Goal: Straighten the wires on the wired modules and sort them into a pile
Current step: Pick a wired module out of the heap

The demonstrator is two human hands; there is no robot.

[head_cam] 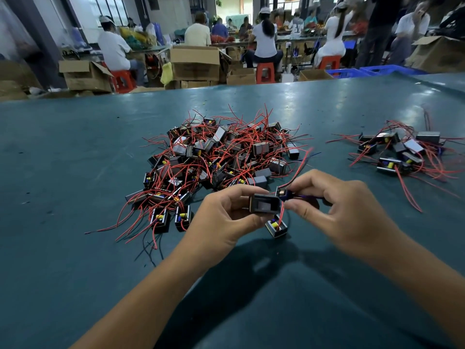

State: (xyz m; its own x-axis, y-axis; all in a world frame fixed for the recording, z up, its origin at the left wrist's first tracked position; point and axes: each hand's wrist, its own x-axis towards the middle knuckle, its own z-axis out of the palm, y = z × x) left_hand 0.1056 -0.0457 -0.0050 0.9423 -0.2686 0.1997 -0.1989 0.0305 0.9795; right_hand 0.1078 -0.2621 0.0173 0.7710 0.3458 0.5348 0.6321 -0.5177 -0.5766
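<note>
I have one wired module (264, 203) lifted just above the tabletop (75, 152), on the near side of the big tangled heap (219, 157), my landmark for everything here. My left hand (226, 217) has its grip curled round the black housing, thumb on the near face and fingers over the far edge, while my right hand (344, 210) pinches the leads where they leave the housing, beside the small copper-coloured part; a red wire (300, 165) runs up from that pinch toward the heap and a dark one trails off under my right fingers. The main risk, as I judge it, sits at that root: if I pull along the leads with the housing held this firmly, the strain lands on the joint and not on the bend, and a lead could tear loose or kink sharper. The free red end points back at the heap, so it may snag a loop there and drag neighbours along. Another loose module (276, 226) lies directly under my hands, nearer me than the heap, and its wire seems to rise toward the one I hold; I cannot tell whether they are caught together, but if so it could be yanked up with it. The smaller sorted pile (402, 152) lies well to the right of the heap, and a careless drop there could re-tangle wires already straightened.
</note>
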